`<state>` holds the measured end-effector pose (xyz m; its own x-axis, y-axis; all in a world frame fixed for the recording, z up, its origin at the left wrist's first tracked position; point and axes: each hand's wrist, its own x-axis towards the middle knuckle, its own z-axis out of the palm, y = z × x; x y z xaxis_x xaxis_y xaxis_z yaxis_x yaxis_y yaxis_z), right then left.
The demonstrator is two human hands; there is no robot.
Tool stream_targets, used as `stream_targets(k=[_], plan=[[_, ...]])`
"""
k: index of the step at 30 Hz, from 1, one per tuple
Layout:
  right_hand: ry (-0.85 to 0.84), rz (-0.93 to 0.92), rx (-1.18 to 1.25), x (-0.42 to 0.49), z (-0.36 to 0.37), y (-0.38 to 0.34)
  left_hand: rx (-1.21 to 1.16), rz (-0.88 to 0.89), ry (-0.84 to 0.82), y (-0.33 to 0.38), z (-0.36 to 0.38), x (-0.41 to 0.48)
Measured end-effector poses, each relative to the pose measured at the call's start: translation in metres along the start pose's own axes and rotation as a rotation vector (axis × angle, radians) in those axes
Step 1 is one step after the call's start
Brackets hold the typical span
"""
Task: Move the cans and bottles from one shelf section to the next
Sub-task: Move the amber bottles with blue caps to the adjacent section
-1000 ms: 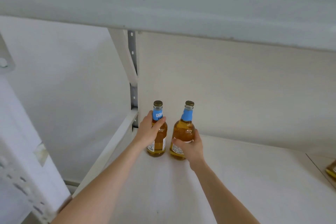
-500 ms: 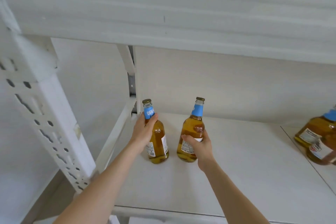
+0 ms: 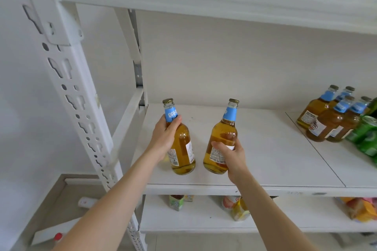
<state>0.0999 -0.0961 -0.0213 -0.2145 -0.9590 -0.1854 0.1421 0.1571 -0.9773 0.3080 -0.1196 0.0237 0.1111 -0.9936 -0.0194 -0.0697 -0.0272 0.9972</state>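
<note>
Fingers of the left hand curl round the left bottle, the right hand grips the right bottle, both at the shelf left end; swung close, the glass could bump and crack.

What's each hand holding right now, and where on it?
Left hand grips left bottle at neck and shoulder. Right hand grips right bottle round its lower body.

Cropped, covered, unreadable

Right edge crops the green cans. The shelf lip hides the tops of the lower-shelf packets. The left hand covers part of the left bottle label. Print on the right bottle is too small to read.
</note>
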Motion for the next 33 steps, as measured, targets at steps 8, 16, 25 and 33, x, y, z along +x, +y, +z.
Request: stream_targets(k=[8, 16, 25, 33], plan=[[0.039, -0.036, -0.035, -0.03, -0.057, -0.005, 0.029, 0.037, -0.061, 0.015, 0.048, -0.046], [0.041, -0.065, -0.082, -0.046, -0.136, -0.021, 0.071, 0.036, -0.046, 0.022, 0.113, -0.086], [0.025, -0.075, -0.108, -0.052, -0.25, -0.04, 0.086, 0.028, 0.005, 0.027, 0.186, -0.123], [0.08, -0.07, -0.09, -0.015, -0.316, -0.046, 0.088, 0.038, -0.035, 0.033, 0.256, -0.103]])
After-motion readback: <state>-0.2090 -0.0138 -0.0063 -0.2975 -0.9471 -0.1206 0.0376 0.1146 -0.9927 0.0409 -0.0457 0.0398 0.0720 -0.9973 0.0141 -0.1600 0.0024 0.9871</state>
